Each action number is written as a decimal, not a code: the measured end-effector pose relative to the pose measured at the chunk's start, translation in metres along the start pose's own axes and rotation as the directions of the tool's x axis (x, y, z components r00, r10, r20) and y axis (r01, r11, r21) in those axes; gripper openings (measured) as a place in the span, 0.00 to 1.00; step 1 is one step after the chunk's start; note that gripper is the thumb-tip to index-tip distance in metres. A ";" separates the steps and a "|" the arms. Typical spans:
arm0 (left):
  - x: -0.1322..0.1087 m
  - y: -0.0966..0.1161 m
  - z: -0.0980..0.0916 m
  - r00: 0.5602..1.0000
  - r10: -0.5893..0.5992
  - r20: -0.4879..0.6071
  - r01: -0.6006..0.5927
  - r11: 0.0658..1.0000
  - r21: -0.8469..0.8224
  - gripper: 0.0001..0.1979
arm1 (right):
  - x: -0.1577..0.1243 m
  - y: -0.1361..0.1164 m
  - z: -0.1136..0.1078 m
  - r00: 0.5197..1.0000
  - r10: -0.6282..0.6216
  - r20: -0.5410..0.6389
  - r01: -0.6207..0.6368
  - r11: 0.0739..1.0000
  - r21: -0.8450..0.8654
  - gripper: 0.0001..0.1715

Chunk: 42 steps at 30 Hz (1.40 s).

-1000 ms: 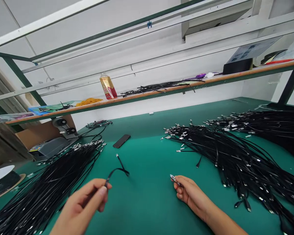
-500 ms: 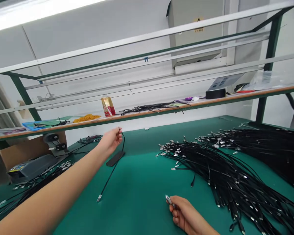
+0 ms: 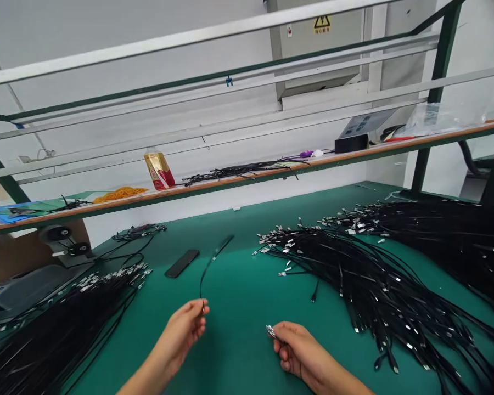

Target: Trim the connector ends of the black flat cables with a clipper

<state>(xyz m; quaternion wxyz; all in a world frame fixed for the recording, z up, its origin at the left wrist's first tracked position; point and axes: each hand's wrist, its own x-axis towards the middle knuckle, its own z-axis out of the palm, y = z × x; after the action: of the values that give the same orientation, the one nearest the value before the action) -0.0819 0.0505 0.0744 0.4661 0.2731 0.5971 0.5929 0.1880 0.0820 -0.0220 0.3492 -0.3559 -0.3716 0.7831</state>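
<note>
Basically, the left hand (image 3: pixel 183 332) pinches a thin black cable (image 3: pixel 208 269) narrowly, letting it trail across the green mat (image 3: pixel 239 340). The right hand (image 3: pixel 298 345) pinches a small metal plug (image 3: pixel 270 331). Cable heaps (image 3: pixel 379 285) sit within easy reach.

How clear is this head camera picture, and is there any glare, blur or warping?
In the head view, the wide lens tilts the wooden shelf; light is even, with soft shadows under the left hand and right hand; the metal connector in the right hand glints, and the thin black cable in the left hand looks sharp, with no obvious motion blur.
</note>
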 end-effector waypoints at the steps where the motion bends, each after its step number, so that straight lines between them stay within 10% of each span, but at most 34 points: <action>1: -0.002 -0.019 -0.004 0.998 -0.064 0.020 0.064 0.998 0.014 0.03 | -0.002 -0.001 0.001 1.000 -0.001 -0.003 0.001 1.000 -0.013 0.24; 6: -0.012 -0.070 0.010 0.973 -0.128 0.192 0.133 0.991 -0.016 0.06 | -0.011 -0.009 0.004 0.999 -0.035 0.002 0.035 0.994 -0.104 0.24; 14: -0.044 -0.084 0.026 0.854 -0.124 0.506 0.093 0.992 0.085 0.27 | -0.029 -0.005 0.020 0.985 -0.170 0.002 0.160 0.927 -0.339 0.20; 22: -0.050 -0.093 0.023 0.854 -0.121 0.506 0.022 0.980 0.198 0.13 | -0.039 0.002 0.026 0.931 -0.365 -0.001 0.260 0.663 -0.702 0.10; 42: -0.049 -0.090 0.030 0.861 -0.021 0.508 -0.148 0.945 0.290 0.17 | -0.037 -0.003 0.026 0.959 -0.283 -0.001 0.201 0.682 -0.703 0.11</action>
<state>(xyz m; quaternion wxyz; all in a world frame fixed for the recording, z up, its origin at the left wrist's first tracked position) -0.0146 0.0083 0.0028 0.5356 0.5102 0.5327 0.4113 0.1864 0.0449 0.0034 0.3097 -0.4510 -0.6626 0.5115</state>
